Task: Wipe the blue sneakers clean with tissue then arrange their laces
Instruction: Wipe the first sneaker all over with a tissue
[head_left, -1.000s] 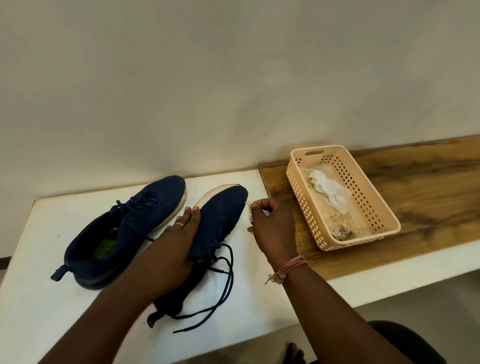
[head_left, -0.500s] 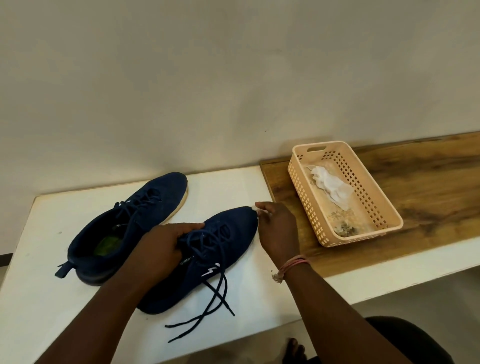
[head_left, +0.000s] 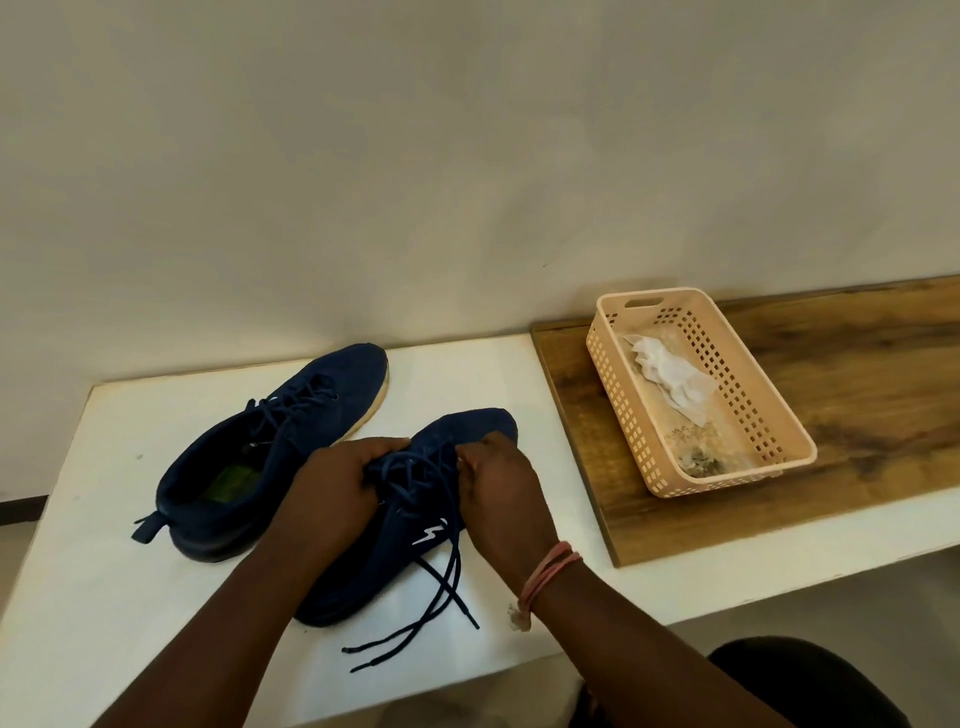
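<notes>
Two blue sneakers lie on the white table (head_left: 104, 571). The far sneaker (head_left: 291, 431) rests alone with its toe toward the wall. The near sneaker (head_left: 431, 540) stands upright, and its loose laces (head_left: 441, 597) trail toward the front edge. My left hand (head_left: 337, 488) grips this shoe at the tongue. My right hand (head_left: 498, 488) is curled down on the laced top behind the toe. The small tissue it carried is hidden under its fingers.
A peach plastic basket (head_left: 727, 483) holding a crumpled white tissue (head_left: 670, 374) and some debris sits on a wooden board (head_left: 857, 389) to the right. The wall stands close behind the table. A dark seat (head_left: 805, 686) shows at bottom right.
The near sneaker was turned from its side to upright. My left hand shifted to its tongue, and my right hand moved from the toe tip back onto the lace area.
</notes>
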